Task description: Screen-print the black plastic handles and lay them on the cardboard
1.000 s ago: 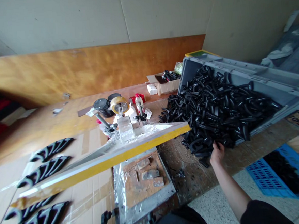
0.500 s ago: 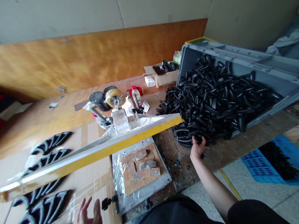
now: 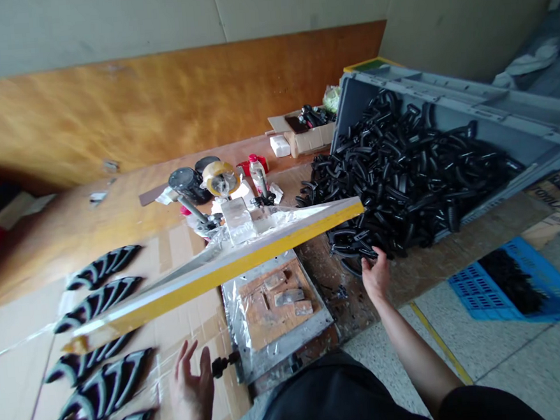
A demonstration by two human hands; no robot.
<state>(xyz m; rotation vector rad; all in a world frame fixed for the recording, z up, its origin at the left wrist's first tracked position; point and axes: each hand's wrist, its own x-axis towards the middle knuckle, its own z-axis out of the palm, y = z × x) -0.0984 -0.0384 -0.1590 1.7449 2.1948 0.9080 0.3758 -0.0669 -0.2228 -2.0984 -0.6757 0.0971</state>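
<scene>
My right hand (image 3: 377,279) is at the near edge of a heap of black curved plastic parts (image 3: 393,183). Its thumb and fingers close around a black curved plastic part (image 3: 352,267) at the heap's edge, and some fingertips are hidden. My left hand (image 3: 194,385) is raised over the cardboard, fingers apart and holding nothing, beside a black clamp knob (image 3: 220,366). Rows of black curved parts (image 3: 107,385) lie on the cardboard at left. Between the hands sits a metal plate fixture with a wooden board (image 3: 279,303), small metal blocks on it.
A yellow-edged slanted frame (image 3: 236,264) hangs above the fixture, with a metal block (image 3: 238,220) on top. Behind it stand a tape roll (image 3: 220,178), a black tub (image 3: 185,183) and a bottle (image 3: 257,173). A tipped grey crate (image 3: 510,146) holds the heap; a blue basket (image 3: 487,291) is below.
My view has shifted, so the bench appears farther right. My right hand has drawn slightly back toward me from the heap. My left hand has risen and moved right, still open.
</scene>
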